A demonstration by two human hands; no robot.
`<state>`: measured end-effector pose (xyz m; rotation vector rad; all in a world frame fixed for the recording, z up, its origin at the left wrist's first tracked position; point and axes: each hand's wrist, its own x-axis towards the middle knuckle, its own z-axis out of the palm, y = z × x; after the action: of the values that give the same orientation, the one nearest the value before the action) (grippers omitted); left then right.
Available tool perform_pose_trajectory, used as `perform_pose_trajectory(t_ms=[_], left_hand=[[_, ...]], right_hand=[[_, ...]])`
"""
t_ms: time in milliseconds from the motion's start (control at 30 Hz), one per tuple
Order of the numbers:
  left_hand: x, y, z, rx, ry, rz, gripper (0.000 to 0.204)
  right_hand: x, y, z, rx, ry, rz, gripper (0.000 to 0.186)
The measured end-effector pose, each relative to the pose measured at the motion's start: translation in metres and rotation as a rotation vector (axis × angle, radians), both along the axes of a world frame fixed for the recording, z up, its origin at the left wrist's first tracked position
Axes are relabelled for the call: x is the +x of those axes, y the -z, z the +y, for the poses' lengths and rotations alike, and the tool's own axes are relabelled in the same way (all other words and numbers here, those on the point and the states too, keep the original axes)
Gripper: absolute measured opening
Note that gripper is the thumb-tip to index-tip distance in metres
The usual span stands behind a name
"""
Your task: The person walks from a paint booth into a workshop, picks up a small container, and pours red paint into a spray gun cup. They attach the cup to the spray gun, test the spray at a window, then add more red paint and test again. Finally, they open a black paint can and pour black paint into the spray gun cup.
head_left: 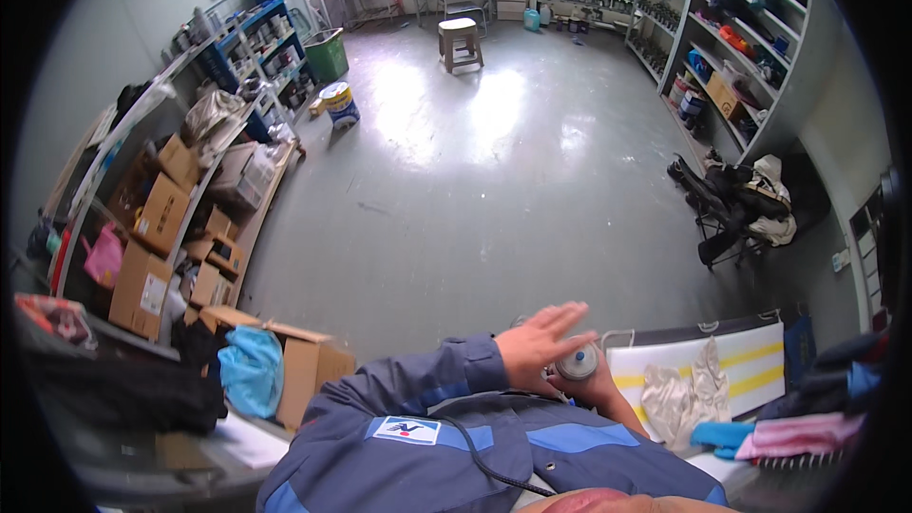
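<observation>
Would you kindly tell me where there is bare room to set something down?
Ahead of the left hand, the wide grey floor is bare, bordered by the left shelving, the stool and the dark heap at right. It is crowded on that shelving, with cardboard boxes, and at lower right, with piled cloths.

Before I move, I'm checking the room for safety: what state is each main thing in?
Left hand: open, fingers extended
Right hand: closed around the container
Container: lid apparently on
Blue cloth: bunched up
Cardboard box beside it: open
Stool: upright
Green bin: upright
Bucket: upright
</observation>
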<state>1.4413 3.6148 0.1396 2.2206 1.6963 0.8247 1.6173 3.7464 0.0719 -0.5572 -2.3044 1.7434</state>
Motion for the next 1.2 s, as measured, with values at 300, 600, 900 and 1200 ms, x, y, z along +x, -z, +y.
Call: perform_pose_trajectory(t_ms=[300,600,900,1200], left_hand=[[-0.341,0.007,0.106,-0.242,-0.652,0.007,0.051],[-0.614,0.08,0.144,-0.115,-1.11,-0.268,0.011],[-1.026,-0.155,0.388,0.564,-0.297,0.387,0.02],[-1.336,-0.286,0.586,0.803,-0.186,0.594,0.019]], right_hand=[[-0.353,-0.046,0.249,-0.021,-0.214,-0.026,0.06],[-0.743,-0.025,0.391,0.015,-0.322,0.117,0.061],[-1.039,-0.03,0.531,0.082,-0.102,0.173,0.053],[-1.408,-0.032,0.678,0.062,-0.162,0.182,0.053]])
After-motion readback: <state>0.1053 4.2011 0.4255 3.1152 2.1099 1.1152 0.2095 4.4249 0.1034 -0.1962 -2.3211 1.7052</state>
